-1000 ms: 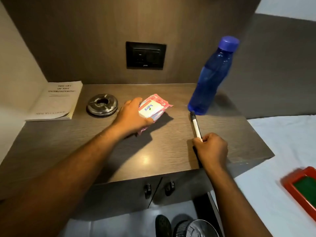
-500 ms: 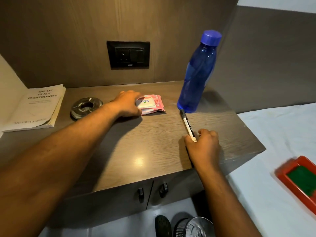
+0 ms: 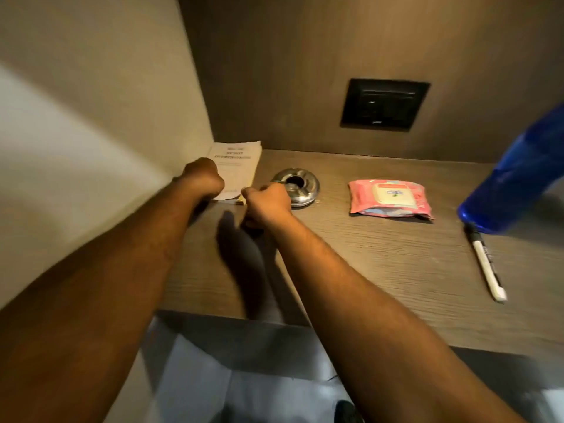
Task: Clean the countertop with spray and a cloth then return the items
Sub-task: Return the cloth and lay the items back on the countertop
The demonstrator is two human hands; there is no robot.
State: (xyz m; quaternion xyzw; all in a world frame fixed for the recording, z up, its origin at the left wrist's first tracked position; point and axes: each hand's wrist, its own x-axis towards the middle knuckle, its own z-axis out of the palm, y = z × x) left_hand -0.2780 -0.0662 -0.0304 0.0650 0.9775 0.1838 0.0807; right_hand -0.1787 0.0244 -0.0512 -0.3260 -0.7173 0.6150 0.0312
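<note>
A white paperback book (image 3: 241,166) lies in the back left corner of the dark wood countertop (image 3: 381,270), against the side wall. My left hand (image 3: 201,178) is curled over the book's near left edge. My right hand (image 3: 267,203) is curled at the book's near right corner and appears to pinch it. A pink pack of wipes (image 3: 390,198) lies flat at mid-counter, with no hand on it.
A round metal ashtray (image 3: 300,186) sits just right of my right hand. A blue water bottle (image 3: 518,178) stands at the right edge, with a white pen (image 3: 485,261) lying in front of it. A black socket plate (image 3: 384,103) is on the back wall.
My left hand let go of the wipes pack and my right hand let go of the pen. Both moved left to the book, and the view swung left.
</note>
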